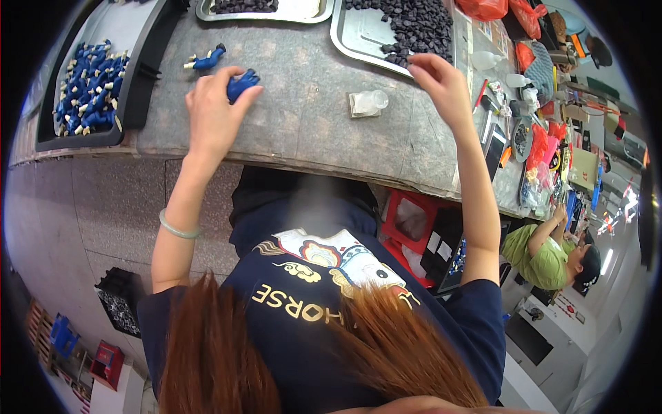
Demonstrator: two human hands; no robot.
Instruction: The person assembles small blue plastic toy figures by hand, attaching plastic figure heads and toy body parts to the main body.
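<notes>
My left hand [212,114] is closed around a small blue toy figure [243,84], gripped between thumb and fingers above the grey table. Just beyond it lies another blue figure [205,59] with pale ends. At the near right corner of a metal tray [358,41] is my right hand [445,90], its thumb and fingertips drawn together in a pinch. Whether a small piece is between them I cannot make out. Many small black pieces [424,31] fill the right part of that tray. Between my hands a small clear jar [376,101] rests on a white pad.
A black crate [141,72] of blue figures stands at the left. Another metal tray [303,15] with black pieces is at the far edge. Bottles [485,60], tools and red bags [483,8] crowd the right side. A person in green [541,257] sits further right.
</notes>
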